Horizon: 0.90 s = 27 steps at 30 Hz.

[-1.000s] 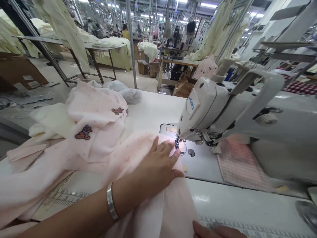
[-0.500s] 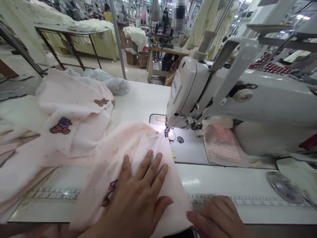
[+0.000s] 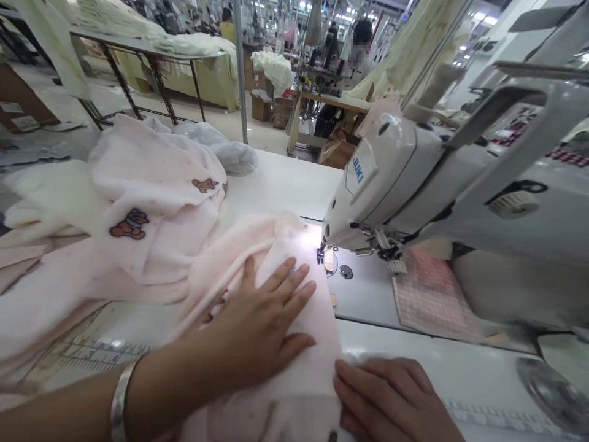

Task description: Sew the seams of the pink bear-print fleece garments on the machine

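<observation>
My left hand point(image 3: 257, 325) lies flat with fingers spread on pale pink fabric point(image 3: 294, 258), pressing it to the white table just in front of the needle point(image 3: 321, 255) of a white Juki sewing machine point(image 3: 414, 178). A silver bangle point(image 3: 117, 402) circles that wrist. My right hand point(image 3: 391, 399) rests at the fabric's right edge near the table front, fingers curled and pressed on the cloth edge. More pink fabric with bear prints point(image 3: 133, 224) is heaped to the left.
A checked pink cloth point(image 3: 432, 301) lies under the machine arm. A ruler strip point(image 3: 87, 353) is printed on the table front. A white plastic bag point(image 3: 230, 156) sits at the far edge. A person point(image 3: 354, 58) works at a distant station among tables and cartons.
My left hand slid forward with the fabric toward the needle, and the wrist bangle shows again. My right hand stayed at the fabric's right edge. The view shifted slightly.
</observation>
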{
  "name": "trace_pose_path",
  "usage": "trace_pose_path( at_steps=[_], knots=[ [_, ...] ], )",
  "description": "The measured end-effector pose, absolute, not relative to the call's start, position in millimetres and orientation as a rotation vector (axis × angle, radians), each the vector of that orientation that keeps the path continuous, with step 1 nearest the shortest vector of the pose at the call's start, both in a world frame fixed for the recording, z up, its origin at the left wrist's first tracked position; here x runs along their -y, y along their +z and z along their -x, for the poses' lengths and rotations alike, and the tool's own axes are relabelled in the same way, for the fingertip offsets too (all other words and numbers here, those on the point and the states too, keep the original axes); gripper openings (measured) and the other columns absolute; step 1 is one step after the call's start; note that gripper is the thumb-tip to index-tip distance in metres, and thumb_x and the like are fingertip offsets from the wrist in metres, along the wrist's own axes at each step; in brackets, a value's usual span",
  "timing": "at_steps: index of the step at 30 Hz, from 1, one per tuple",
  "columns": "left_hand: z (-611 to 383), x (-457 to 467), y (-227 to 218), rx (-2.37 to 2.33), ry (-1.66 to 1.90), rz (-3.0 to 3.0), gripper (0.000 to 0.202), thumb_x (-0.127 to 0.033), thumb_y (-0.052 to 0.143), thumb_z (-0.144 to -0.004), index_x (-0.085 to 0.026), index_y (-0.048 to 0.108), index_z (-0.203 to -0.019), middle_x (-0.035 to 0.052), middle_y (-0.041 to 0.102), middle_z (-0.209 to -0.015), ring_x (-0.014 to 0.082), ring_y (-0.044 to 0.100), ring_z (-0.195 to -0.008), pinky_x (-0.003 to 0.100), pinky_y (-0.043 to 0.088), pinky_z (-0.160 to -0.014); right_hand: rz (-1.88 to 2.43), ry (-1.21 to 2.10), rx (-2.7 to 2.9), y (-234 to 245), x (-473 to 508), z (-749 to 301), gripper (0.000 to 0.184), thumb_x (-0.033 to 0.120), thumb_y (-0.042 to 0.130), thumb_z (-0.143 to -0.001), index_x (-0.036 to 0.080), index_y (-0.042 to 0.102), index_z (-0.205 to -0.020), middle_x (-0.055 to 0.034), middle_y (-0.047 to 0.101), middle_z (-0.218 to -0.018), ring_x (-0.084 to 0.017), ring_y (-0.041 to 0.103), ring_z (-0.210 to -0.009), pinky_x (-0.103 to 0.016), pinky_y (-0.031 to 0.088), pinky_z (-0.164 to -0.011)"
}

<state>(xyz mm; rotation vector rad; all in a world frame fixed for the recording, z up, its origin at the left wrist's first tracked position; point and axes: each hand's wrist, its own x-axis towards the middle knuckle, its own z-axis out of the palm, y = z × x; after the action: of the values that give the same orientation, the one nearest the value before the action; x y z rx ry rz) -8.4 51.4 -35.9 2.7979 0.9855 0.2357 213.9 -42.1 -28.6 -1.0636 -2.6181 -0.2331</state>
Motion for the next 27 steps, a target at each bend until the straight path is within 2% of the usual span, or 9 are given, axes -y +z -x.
trace_pose_path(
  at_steps=[4,8,14,19,22,25,27],
  knots=[
    [10,-98,-34,-0.914,0.244,-2.812,0.055,-0.050,0.037,-0.090,-0.018,0.034,-0.136,0.0115,0.028,-0.146,0.0311,0.019,-0.136,0.064,0.007,-0.102,1.071,-0.195,2.588,-28,9,-206,0.020,0.018,0.047,-0.090,0.017,0.065,-0.098,-0.0015,0.070,-0.101,-0.015,0.057,-0.079,-0.030,0.039,-0.065],
    [9,-141,-33,-0.765,0.233,-2.869,0.053,-0.050,0.040,-0.090,-0.021,0.037,-0.134,0.0105,0.031,-0.145,0.0272,0.020,-0.136,0.057,0.003,-0.105,1.094,-0.119,2.506,-31,-19,-201,0.023,0.011,0.045,-0.088,0.017,0.064,-0.101,-0.0044,0.068,-0.099,-0.016,0.055,-0.079,-0.031,0.039,-0.064],
    [4,-190,-34,-0.722,0.210,-2.906,0.056,-0.051,0.040,-0.090,-0.022,0.031,-0.137,0.0079,0.029,-0.147,0.0234,0.017,-0.137,0.048,0.000,-0.108,1.214,-0.089,2.535,-41,-60,-207,0.024,0.019,0.042,-0.090,0.019,0.058,-0.107,-0.0068,0.061,-0.091,-0.018,0.057,-0.081,-0.033,0.046,-0.068],
    [1,-229,-37,-0.737,0.210,-2.937,0.053,-0.051,0.038,-0.090,-0.024,0.035,-0.135,0.0065,0.026,-0.148,0.0245,0.017,-0.136,0.052,0.002,-0.107,1.193,-0.188,2.550,-50,-73,-212,0.026,0.021,0.040,-0.091,0.019,0.052,-0.114,-0.0072,0.061,-0.093,-0.018,0.058,-0.088,-0.031,0.049,-0.072],
    [0,-217,-40,-0.859,0.221,-2.959,0.051,-0.049,0.037,-0.091,-0.024,0.035,-0.135,0.0060,0.026,-0.148,0.0270,0.018,-0.136,0.056,0.006,-0.105,1.259,-0.140,2.538,-42,-65,-207,0.027,0.022,0.038,-0.092,0.021,0.052,-0.115,-0.0063,0.062,-0.094,-0.018,0.058,-0.087,-0.033,0.049,-0.074],
    [-1,-157,-42,-1.269,0.287,-2.875,0.056,-0.050,0.033,-0.091,-0.016,0.037,-0.136,0.0149,0.031,-0.145,0.0357,0.021,-0.133,0.063,0.012,-0.101,1.302,-0.009,2.505,-27,-42,-200,0.031,0.026,0.036,-0.094,0.018,0.047,-0.123,-0.0064,0.063,-0.092,-0.018,0.058,-0.083,-0.032,0.049,-0.070],
    [-4,-109,-38,-1.441,0.287,-2.836,0.065,-0.056,0.042,-0.085,-0.009,0.044,-0.130,0.0224,0.036,-0.139,0.0435,0.026,-0.129,0.066,0.014,-0.098,1.268,0.034,2.536,-22,-22,-198,0.033,0.035,0.040,-0.093,0.018,0.049,-0.121,-0.0047,0.061,-0.084,-0.017,0.058,-0.076,-0.030,0.048,-0.063]
  ],
)
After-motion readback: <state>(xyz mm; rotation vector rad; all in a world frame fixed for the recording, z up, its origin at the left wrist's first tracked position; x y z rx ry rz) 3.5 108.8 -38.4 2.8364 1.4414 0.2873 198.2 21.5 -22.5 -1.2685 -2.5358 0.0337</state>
